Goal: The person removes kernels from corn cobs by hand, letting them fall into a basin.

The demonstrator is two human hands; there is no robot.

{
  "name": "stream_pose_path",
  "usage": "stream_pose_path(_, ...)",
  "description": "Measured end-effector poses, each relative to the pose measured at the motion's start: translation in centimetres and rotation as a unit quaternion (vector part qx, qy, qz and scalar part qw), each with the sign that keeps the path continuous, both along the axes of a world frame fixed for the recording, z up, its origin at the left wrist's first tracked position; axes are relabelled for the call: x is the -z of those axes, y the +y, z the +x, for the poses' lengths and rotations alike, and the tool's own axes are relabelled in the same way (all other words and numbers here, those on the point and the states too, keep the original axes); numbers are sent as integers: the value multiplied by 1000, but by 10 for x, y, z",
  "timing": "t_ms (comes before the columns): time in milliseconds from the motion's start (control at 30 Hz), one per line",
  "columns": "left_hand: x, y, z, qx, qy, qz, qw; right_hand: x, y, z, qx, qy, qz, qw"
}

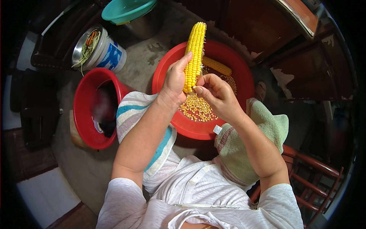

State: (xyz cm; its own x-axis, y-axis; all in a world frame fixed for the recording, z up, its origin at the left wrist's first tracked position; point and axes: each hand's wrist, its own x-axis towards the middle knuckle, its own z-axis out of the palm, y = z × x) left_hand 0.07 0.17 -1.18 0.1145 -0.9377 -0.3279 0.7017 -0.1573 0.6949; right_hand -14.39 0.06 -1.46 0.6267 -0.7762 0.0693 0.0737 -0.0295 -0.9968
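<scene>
A yellow ear of corn (195, 54) is held tilted in my left hand (175, 78), its tip pointing away from me. Its right side shows a strip bare of kernels. At the lower end of the ear, the thumb and bent fingers of my right hand (218, 96) pinch at the kernels' edge; whether a loose kernel sits between them is hard to see. Below both hands is a wide red plastic basin (196, 132). Loose corn kernels (197, 110) lie spread in it, and a second ear of corn (217, 66) rests towards its far right side.
To the left stand a red bucket (78, 114) with dark contents and a white pail (114, 57) topped by a metal bowl (76, 54) of vegetable scraps. A teal basin (128, 10) is further back. Towels (243, 154) cover my knees. Beside me is a reddish wooden chair (314, 163).
</scene>
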Motion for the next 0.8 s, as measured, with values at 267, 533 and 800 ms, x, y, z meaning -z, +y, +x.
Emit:
stream_pose_path(267,0,-1,0,-7,12,0,1000,-7,6,4,59,9,-163,985)
stream_pose_path(533,-3,-3,-1,-27,26,-9,999,-8,6,1,83,60,-312,945)
stream_pose_path(800,2,-2,4,15,55,-26,998,-2,-8,-9,115,-58,23,991)
